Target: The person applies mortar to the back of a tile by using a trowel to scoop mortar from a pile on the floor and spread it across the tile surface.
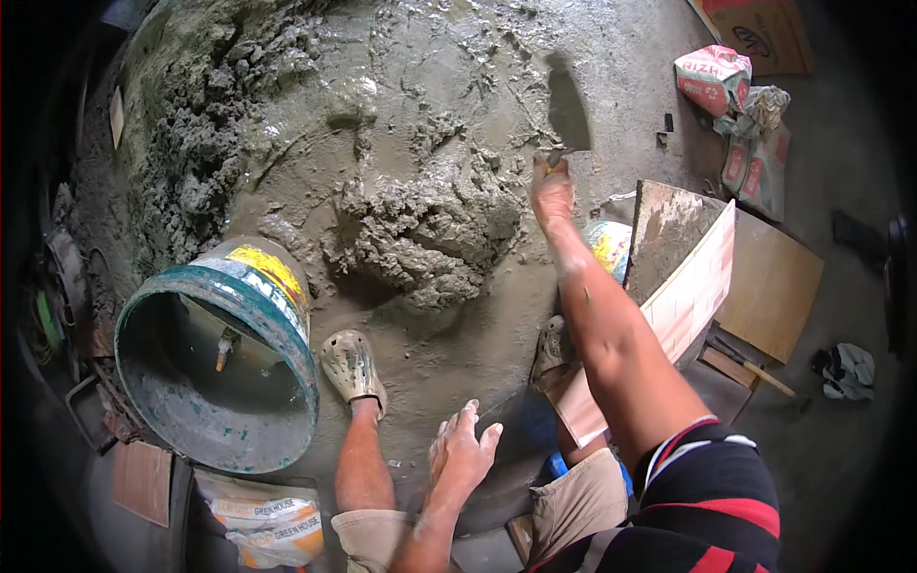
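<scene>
My right hand (552,196) reaches forward, its fingers wrapped round the handle of a trowel. The trowel's long dark blade (569,103) points away from me over wet grey mortar on the floor. A rough heap of mortar (430,234) lies to the left of that hand, in front of my feet. My left hand (463,451) hovers between my legs, dusted with grey; its fingers are apart and hold nothing. Left of my foot stands a large teal-rimmed bucket (304,382) with murky water and an orange-tipped tool (223,351) inside.
A second bucket (611,246) stands on the right behind a pale patterned tile (697,277) and a wooden board (772,286). A hammer (769,379) and gloves (845,371) lie farther right. Crumpled bags (714,81) lie at the far right; another bag (267,520) is near left.
</scene>
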`<state>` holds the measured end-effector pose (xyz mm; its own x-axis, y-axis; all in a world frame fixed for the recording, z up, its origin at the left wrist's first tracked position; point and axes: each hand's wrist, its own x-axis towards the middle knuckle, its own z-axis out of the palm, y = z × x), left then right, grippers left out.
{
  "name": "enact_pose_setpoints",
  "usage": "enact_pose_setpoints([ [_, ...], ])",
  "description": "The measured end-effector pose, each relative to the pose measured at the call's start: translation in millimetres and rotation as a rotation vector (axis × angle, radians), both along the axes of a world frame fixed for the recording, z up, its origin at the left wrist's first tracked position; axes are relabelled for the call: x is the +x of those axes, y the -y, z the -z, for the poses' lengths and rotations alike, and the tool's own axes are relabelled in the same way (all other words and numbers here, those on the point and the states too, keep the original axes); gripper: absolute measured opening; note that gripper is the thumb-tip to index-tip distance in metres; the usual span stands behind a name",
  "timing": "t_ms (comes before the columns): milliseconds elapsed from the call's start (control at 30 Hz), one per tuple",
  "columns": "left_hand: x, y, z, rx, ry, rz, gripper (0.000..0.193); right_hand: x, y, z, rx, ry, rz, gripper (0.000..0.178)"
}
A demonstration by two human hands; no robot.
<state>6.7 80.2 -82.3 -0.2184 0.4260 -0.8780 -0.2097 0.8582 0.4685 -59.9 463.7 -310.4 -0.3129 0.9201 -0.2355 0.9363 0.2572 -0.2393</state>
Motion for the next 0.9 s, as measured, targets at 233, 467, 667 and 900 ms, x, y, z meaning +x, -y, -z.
enact_pose_setpoints([
  [233,1.7,7.2,-0.3,-0.012,-0.013,-0.009,0.056,-11.9,24.5,21.0,0.026,0.213,-0.178,0.035],
  [467,-4.6,-1.5,0.0,-0.023,-0.003,-0.02,0.059,3.6,10.2,26.6,-0.187,0.387,-0.125,0.033],
  [667,-9.0,-2.9,1.4,0.009,-0.026,-0.076,0.058,57.0,17.4,24.7,-0.152,0.322,-0.002,0.035],
  [900,-13.5,1.0,-1.8,0.023,-0.011,-0.122,0.057,93.4,101.0,17.0,-0.489,0.309,-0.33,0.033],
])
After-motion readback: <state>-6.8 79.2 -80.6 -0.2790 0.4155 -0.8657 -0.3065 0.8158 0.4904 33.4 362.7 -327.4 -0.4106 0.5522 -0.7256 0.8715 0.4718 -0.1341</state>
